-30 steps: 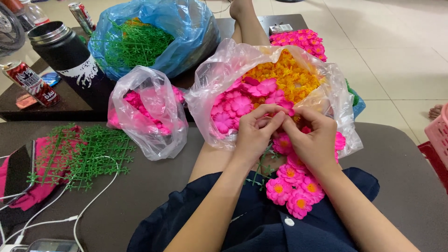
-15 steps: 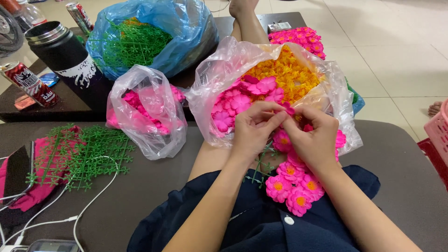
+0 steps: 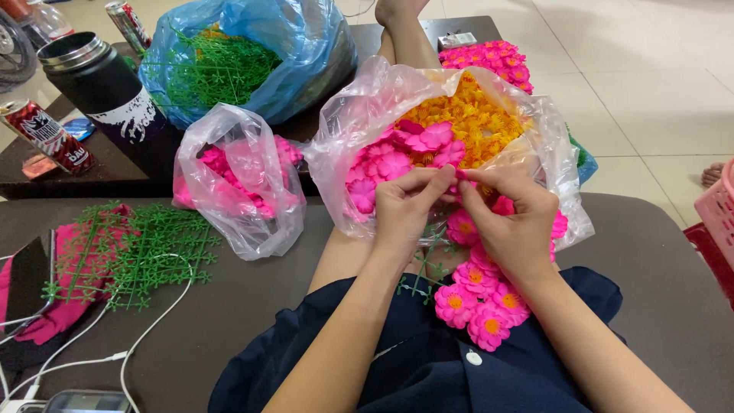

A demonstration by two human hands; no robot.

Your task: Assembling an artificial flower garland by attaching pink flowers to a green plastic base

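Both hands sit almost where they were a moment ago, in the middle of the frame, and only the fingers have shifted a little. The left hand (image 3: 405, 210) and the right hand (image 3: 514, 226) meet fingertip to fingertip. Together they pinch a small pink petal (image 3: 457, 177). It is mostly hidden by the fingers, so its shape is hard to tell.

Just behind the hands lies a clear bag (image 3: 359, 130), open on the person's lap. It is full of pink flowers (image 3: 397, 157) on its left side and orange flowers (image 3: 474, 118) on its right side. Below the right hand, a green stem (image 3: 422, 271) with finished pink blooms (image 3: 482, 306) rests on the dark blue clothes.

Left of the middle, a small bag (image 3: 229, 180) with more pink pieces sits on the worktop (image 3: 252, 283). At the upper left a blue bag (image 3: 306, 38) holds green stems. Beside it, further left, stands a black flask (image 3: 103, 88), and a red can (image 3: 47, 136) stands near the left edge. Green grids (image 3: 145, 248) lie flat at the left, on a pink cloth (image 3: 34, 325). White cables (image 3: 153, 329) run across the lower left corner. At the top, behind the clear bag, more pink flowers (image 3: 489, 60) lie in a pile.
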